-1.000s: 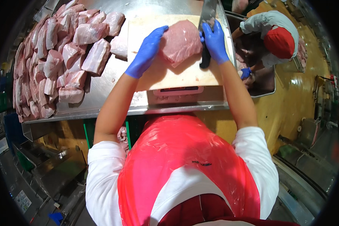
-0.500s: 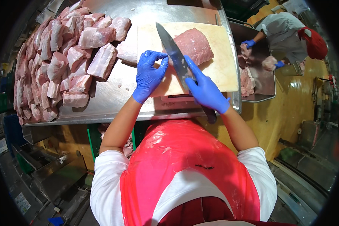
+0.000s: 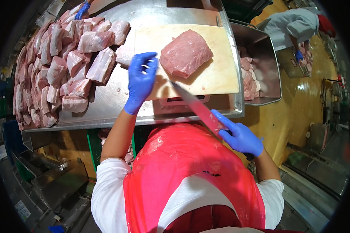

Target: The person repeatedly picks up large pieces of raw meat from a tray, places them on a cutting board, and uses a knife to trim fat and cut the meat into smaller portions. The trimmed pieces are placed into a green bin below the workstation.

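A large pink piece of meat point(image 3: 186, 54) lies on the pale cutting board point(image 3: 223, 79). Just left of it, my blue-gloved left hand point(image 3: 141, 79) hovers with fingers loosely bent and parted, nothing visible in them. My gloved right hand point(image 3: 242, 138) grips a long knife point(image 3: 198, 109) by its dark handle, low and right, in front of the table edge. The blade slants up and left, its tip just below the meat over the board's near part, apart from the meat.
Many cut meat pieces point(image 3: 52, 77) are heaped on the steel table point(image 3: 109, 108) at left. Another person's gloved hand point(image 3: 82, 11) is at the heap's far end. At right stands a metal bin point(image 3: 269, 58) holding meat; beyond it a co-worker point(image 3: 295, 25) bends over another container point(image 3: 291, 64).
My right hand has drawn the knife away from the meat, down and right. My left hand has left the meat, moving left. The co-worker has shifted farther right, and a gloved hand has appeared top left.
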Motion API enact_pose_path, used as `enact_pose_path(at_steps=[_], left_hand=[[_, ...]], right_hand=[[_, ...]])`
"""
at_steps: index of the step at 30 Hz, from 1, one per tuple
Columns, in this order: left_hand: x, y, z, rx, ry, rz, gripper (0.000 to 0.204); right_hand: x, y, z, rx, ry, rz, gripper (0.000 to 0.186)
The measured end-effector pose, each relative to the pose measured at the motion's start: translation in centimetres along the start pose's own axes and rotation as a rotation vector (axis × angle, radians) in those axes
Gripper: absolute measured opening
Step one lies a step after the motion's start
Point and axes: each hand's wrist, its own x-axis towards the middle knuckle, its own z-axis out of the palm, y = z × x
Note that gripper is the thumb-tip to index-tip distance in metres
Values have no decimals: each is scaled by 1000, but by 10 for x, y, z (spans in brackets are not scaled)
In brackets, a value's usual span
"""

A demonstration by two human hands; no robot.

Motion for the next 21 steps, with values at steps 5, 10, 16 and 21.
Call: enact_pose_path(at_steps=[5, 10, 16, 21], left_hand=[[5, -15, 10, 280, -99, 123, 15], [5, -32, -3, -263, -179, -252, 8], [9, -48, -14, -321, -132, -210, 7], [6, -48, -22, -363, -215, -209, 9]], right_hand=[[21, -16, -5, 349, 458, 65, 68], [126, -55, 18, 154, 597, -191, 70], [105, -51, 57, -323, 516, -189, 81], [132, -73, 64, -460, 566, -92, 84]])
